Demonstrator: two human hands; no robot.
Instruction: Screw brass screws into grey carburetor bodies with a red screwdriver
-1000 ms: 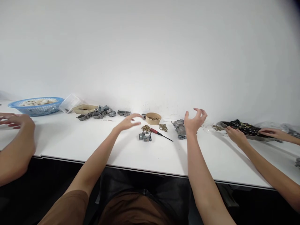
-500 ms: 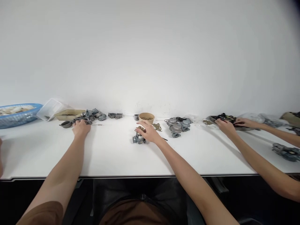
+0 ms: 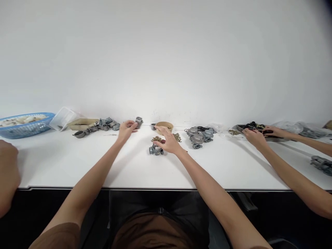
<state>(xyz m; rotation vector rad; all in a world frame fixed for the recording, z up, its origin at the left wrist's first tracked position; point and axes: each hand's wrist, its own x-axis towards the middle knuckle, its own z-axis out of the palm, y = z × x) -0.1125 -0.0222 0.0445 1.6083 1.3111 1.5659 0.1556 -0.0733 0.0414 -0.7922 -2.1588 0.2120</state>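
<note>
My left hand point(image 3: 127, 131) is closed on a small grey metal cup-shaped part point(image 3: 139, 121), near the wall. My right hand point(image 3: 169, 141) hovers with thumb and fingers apart, over a grey metal carburetor-like body point(image 3: 156, 150) on the table. Just behind that body, partly covered by my thumb, lies a small pile of brass screws point(image 3: 156, 139). Past my right fingers stands a tan round bowl point(image 3: 166, 124) holding more small brass pieces. A second brass pile point(image 3: 177, 137) lies right of my hand. Something reddish shows between thumb and fingers, too small to name.
Grey castings point(image 3: 106, 123) lie at the left by a tan tray point(image 3: 81, 123), a clear tub point(image 3: 62, 119) and a blue basket point(image 3: 31, 124). Assembled grey bodies point(image 3: 198, 136) sit right of centre. A co-worker's hands point(image 3: 255, 138) work at a dark tray; another person's arm point(image 3: 9, 173) is at left.
My left hand has moved right from the castings pile and taken hold of a grey part. My right hand stays over the grey body. The other person's arm at left has come further in.
</note>
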